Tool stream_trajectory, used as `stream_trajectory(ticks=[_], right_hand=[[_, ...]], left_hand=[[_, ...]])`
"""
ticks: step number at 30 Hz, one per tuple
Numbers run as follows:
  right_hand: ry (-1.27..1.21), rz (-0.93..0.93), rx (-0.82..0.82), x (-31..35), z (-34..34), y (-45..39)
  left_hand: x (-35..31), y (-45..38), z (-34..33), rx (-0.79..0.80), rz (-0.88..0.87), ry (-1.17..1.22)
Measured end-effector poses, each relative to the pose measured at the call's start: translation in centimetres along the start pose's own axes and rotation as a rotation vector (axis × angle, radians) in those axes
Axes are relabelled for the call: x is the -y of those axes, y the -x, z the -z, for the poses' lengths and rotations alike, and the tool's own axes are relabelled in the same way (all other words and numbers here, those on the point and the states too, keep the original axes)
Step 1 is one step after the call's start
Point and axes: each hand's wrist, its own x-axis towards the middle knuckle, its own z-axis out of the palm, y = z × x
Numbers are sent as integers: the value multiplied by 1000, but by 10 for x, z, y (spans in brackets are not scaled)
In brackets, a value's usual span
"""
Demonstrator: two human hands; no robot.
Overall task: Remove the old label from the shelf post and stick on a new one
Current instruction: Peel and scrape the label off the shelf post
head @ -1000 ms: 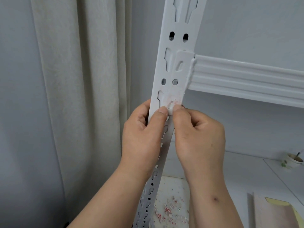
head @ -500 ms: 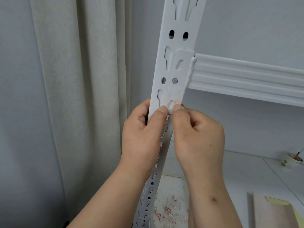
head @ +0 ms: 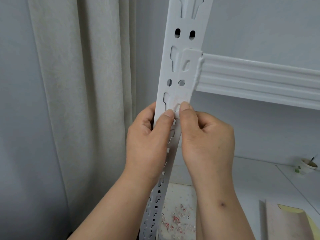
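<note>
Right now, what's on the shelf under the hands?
Red-and-white scraps lie scattered on the shelf beside the post. The right hand and its forearm cover part of that patch, so any scraps there are hidden.

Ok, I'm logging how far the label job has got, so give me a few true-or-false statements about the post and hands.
1. Both hands, left hand and right hand, work at the shelf post. True.
2. The old label is fully gone. False: pale, pinkish residue remains above the thumbs.
3. Torn label scraps lie on the surface below. True.
4. A new label is already stuck on the post. False: none is visible there.
5. The curtain hangs right of the post. False: it hangs left.
</note>
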Motion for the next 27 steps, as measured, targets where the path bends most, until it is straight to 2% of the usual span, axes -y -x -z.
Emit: stream_trajectory(ticks=[27], right_hand=[[-16, -55, -34, 2, -2, -1]], left_hand=[[1, 0, 0, 2, -8, -20]])
